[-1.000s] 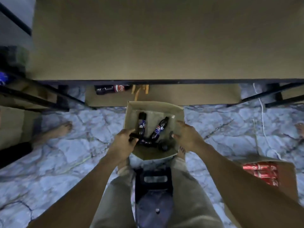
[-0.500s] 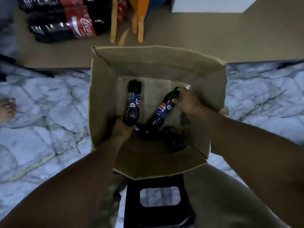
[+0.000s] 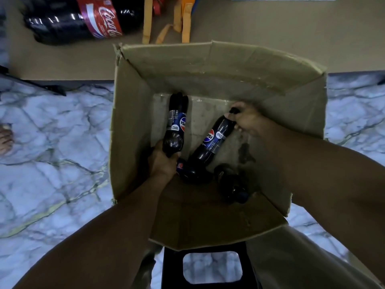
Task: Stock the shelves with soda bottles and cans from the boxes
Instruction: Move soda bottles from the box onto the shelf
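Brown cardboard forms the open box (image 3: 208, 65), where at nine o'clock the left hand (image 3: 163, 161) grips a dark plastic Pepsi bottle (image 3: 177, 124) by its neck end, while at three o'clock the right hand (image 3: 245, 119) clasps a slanted Pepsi bottle (image 3: 212, 140) near its cap.

Left arm: bare, stretched forward and down from the lower left
Left hand (image 3: 163, 161): fingers curled round the near end of the left bottle (image 3: 177, 126)
Right arm: bare, reaching in from the right
Right hand (image 3: 244, 120): grips the right bottle (image 3: 212, 140) at its neck
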`<act>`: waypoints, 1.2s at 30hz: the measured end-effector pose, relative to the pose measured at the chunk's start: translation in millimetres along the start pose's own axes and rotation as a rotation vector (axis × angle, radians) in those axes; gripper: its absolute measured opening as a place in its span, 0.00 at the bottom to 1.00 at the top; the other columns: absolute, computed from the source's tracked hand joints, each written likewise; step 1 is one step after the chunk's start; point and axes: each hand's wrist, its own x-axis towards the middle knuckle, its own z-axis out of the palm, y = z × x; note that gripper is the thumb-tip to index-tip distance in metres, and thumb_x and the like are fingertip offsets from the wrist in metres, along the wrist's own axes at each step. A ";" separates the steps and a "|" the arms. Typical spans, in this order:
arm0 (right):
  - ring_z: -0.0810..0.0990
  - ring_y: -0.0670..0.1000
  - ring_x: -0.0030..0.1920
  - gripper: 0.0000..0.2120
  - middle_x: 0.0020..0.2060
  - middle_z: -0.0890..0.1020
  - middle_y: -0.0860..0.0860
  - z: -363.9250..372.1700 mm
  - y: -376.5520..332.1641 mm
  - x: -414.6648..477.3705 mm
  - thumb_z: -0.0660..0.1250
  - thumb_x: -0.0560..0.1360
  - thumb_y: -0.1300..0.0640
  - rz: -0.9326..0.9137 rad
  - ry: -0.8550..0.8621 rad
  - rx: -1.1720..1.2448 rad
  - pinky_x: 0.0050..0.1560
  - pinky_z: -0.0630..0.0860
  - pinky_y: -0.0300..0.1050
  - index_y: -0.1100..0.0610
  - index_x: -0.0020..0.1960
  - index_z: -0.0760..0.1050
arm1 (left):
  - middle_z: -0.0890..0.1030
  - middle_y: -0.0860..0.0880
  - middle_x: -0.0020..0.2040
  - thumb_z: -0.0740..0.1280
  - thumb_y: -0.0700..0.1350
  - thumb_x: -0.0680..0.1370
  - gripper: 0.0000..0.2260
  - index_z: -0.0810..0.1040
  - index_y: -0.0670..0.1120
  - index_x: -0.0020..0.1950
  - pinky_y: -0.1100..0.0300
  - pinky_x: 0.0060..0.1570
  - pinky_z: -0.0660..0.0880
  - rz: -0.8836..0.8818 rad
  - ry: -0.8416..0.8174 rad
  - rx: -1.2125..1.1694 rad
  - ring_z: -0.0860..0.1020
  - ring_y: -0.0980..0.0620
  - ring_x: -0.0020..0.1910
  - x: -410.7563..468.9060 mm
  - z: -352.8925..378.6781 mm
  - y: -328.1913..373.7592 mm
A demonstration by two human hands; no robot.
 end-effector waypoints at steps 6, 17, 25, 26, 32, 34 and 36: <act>0.72 0.47 0.26 0.15 0.45 0.80 0.54 -18.5 -15.7 -17.8 0.73 0.77 0.58 0.003 -0.070 0.083 0.23 0.70 0.39 0.53 0.60 0.72 | 0.83 0.47 0.56 0.74 0.45 0.75 0.20 0.75 0.53 0.65 0.45 0.54 0.80 0.041 -0.003 -0.125 0.83 0.43 0.54 -13.6 -2.9 7.1; 0.82 0.53 0.26 0.12 0.38 0.83 0.59 -38.2 -69.8 -141.8 0.73 0.76 0.61 -0.219 -0.192 -0.315 0.23 0.75 0.43 0.54 0.56 0.73 | 0.83 0.44 0.51 0.71 0.45 0.78 0.08 0.79 0.48 0.56 0.66 0.42 0.69 0.157 0.220 -0.049 0.80 0.46 0.48 -95.2 -62.2 77.0; 0.82 0.59 0.51 0.16 0.49 0.84 0.53 -90.7 -123.3 -292.1 0.73 0.71 0.53 -0.436 0.108 -0.477 0.47 0.76 0.47 0.49 0.58 0.77 | 0.85 0.50 0.48 0.73 0.47 0.75 0.10 0.82 0.53 0.56 0.61 0.43 0.73 0.324 0.093 0.203 0.82 0.47 0.48 -214.0 -145.9 135.9; 0.82 0.59 0.51 0.17 0.49 0.84 0.53 -101.2 -133.5 -314.0 0.73 0.71 0.53 -0.440 0.136 -0.481 0.47 0.75 0.47 0.49 0.59 0.77 | 0.85 0.50 0.48 0.72 0.47 0.76 0.10 0.82 0.53 0.56 0.62 0.41 0.72 0.356 0.072 0.226 0.82 0.49 0.47 -232.7 -158.6 146.8; 0.81 0.56 0.44 0.17 0.42 0.83 0.51 -165.5 -194.4 -450.9 0.74 0.70 0.58 -0.522 0.278 -0.399 0.44 0.72 0.42 0.51 0.58 0.82 | 0.84 0.52 0.49 0.72 0.49 0.76 0.11 0.80 0.55 0.58 0.58 0.45 0.79 0.503 0.037 0.268 0.82 0.50 0.47 -341.8 -242.1 219.7; 0.78 0.52 0.41 0.15 0.40 0.78 0.45 -184.9 -214.4 -498.6 0.75 0.70 0.59 -0.591 0.297 -0.397 0.41 0.67 0.37 0.51 0.55 0.82 | 0.84 0.52 0.47 0.72 0.49 0.76 0.11 0.79 0.54 0.58 0.56 0.43 0.79 0.556 0.045 0.269 0.82 0.50 0.46 -375.4 -269.5 243.1; 0.75 0.48 0.39 0.12 0.39 0.75 0.42 -204.3 -233.7 -543.5 0.76 0.70 0.58 -0.642 0.338 -0.393 0.37 0.64 0.33 0.50 0.52 0.80 | 0.84 0.52 0.47 0.72 0.48 0.75 0.11 0.79 0.54 0.56 0.53 0.43 0.80 0.618 0.063 0.261 0.82 0.50 0.45 -407.6 -295.0 266.7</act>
